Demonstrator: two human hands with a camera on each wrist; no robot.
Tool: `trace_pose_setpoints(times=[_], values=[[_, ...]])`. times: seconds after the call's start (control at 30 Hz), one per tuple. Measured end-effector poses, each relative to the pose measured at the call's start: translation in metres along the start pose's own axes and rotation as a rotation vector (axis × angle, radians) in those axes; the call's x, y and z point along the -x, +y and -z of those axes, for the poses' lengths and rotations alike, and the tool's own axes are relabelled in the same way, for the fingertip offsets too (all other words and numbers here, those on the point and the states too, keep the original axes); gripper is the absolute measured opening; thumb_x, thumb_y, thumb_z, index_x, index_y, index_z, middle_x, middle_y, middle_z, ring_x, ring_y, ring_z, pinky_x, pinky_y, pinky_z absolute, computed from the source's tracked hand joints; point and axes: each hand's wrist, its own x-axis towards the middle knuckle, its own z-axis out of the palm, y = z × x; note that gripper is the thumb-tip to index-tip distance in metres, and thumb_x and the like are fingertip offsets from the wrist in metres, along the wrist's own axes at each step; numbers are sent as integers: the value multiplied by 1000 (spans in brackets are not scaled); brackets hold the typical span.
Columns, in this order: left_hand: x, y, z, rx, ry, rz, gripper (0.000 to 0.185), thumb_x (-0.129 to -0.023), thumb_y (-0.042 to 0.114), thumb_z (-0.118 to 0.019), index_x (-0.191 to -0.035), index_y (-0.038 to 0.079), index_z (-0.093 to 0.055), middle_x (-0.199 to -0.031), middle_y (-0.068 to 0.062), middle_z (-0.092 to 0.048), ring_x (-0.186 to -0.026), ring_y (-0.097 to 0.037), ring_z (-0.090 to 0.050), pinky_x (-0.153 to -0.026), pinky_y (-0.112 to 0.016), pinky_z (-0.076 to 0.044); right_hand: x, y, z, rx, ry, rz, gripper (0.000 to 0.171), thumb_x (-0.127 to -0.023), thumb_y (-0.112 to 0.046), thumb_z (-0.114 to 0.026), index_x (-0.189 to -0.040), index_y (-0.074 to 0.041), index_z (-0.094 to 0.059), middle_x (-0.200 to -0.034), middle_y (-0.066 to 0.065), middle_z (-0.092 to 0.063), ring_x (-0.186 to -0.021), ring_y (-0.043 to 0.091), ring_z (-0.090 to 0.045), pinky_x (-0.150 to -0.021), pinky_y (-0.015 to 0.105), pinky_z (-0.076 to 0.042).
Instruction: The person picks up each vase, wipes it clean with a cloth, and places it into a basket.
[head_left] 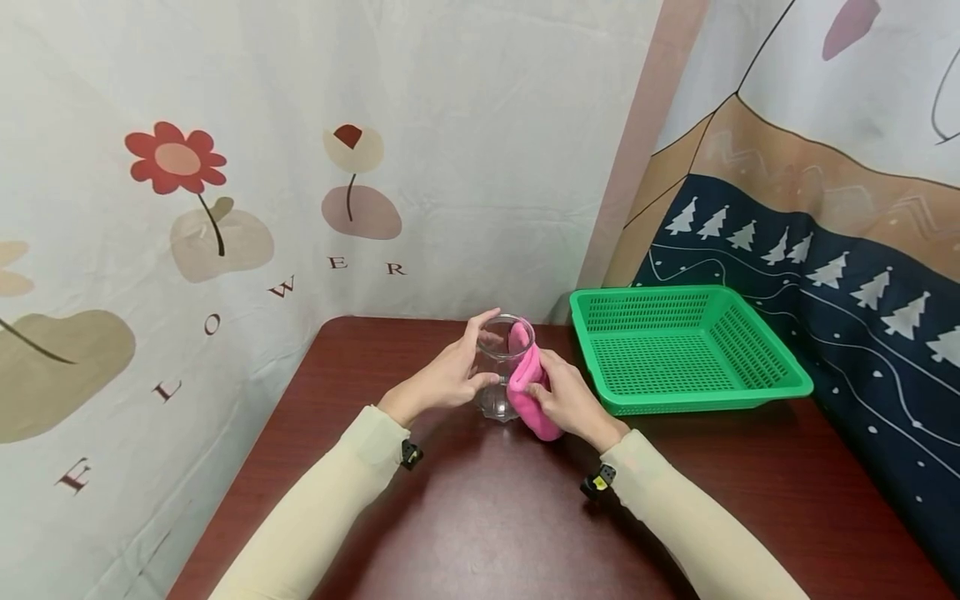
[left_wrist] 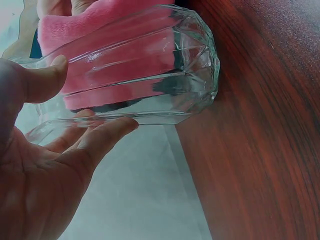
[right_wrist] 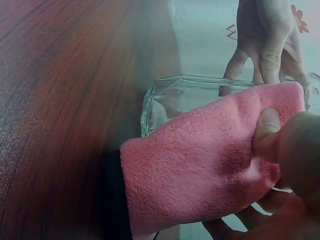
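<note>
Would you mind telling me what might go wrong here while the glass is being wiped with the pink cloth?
The left hand holds the clear glass only with its fingertips, so pressure from the cloth could make the smooth glass slip or tip on the table. The right hand presses the pink cloth over the rim; a snag there might pull the glass over.

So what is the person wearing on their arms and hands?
Both arms wear long, snug, pale cream sleeves that end at the wrists. The left hand and right hand are bare, with no gloves or rings visible. A small black device sits on the underside of each wrist; the right one shows a yellow mark.
</note>
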Motion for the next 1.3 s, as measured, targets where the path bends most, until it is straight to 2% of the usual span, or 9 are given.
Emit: trace_pose_setpoints(times=[0.23, 0.37, 0.53, 0.7, 0.83, 0.97, 1.13, 1.3], values=[[-1, -1, 0, 0, 4, -6, 103, -108, 4, -80, -183, 12, -9, -158, -23, -66, -135, -40, -74, -105, -51, -63, 1, 3, -1, 35, -58, -31, 58, -107, -3, -81, -161, 2, -62, -153, 24, -70, -141, 39, -71, -125, 59, -58], [-1, -1, 0, -2, 9, -10, 103, -108, 4, -81, -183, 9, -10, -158, -24, -67, -136, -38, -74, -106, -52, -63, 3, 6, -2, 64, -84, -39, 57, -108, -3, -79, -162, 4, -61, -154, 26, -70, -142, 41, -71, -126, 61, -57], [-1, -1, 0, 2, 7, -6, 104, -108, 4, -81, -183, 12, -10, -158, -24, -67, -140, -38, -73, -111, -55, -63, 6, 9, -3, 89, -110, -56, 54, -106, 0, -78, -158, 7, -62, -152, 28, -71, -141, 43, -71, -124, 63, -57], [-1, -1, 0, 17, 3, 13, 105, -108, 4, -80, -184, 17, -9, -159, -24, -65, -141, -38, -72, -114, -56, -63, 9, 17, -7, 164, -104, -3, 46, -100, 0, -79, -144, 9, -69, -142, 28, -76, -131, 44, -73, -116, 63, -60], [-1, -1, -1, 27, -3, 28, 104, -109, 4, -80, -184, 15, -8, -160, -22, -65, -142, -38, -72, -115, -56, -63, 9, 12, -7, 185, -130, -48, 40, -98, 1, -80, -137, 7, -72, -139, 27, -77, -126, 45, -72, -113, 65, -60], [-1, -1, -1, 24, -3, 35, 104, -109, 4, -80, -184, 13, -8, -160, -21, -65, -144, -38, -71, -117, -57, -62, 7, 12, -8, 163, -129, -69, 39, -98, 5, -78, -137, 4, -73, -139, 24, -77, -127, 39, -74, -115, 60, -62], [-1, -1, -1, 27, -4, 38, 104, -109, 3, -80, -184, 14, -8, -161, -22, -64, -144, -38, -71, -116, -57, -62, 6, 11, -7, 122, -119, -82, 42, -96, 8, -78, -138, 1, -74, -134, 19, -78, -119, 29, -73, -109, 55, -64], [-1, 0, -1, 34, -7, 42, 104, -109, 4, -79, -184, 16, -8, -162, -21, -63, -145, -38, -70, -117, -57, -63, 6, 10, -7, 103, -101, -101, 44, -95, 8, -77, -139, 1, -74, -129, 17, -77, -111, 26, -69, -102, 50, -63]])
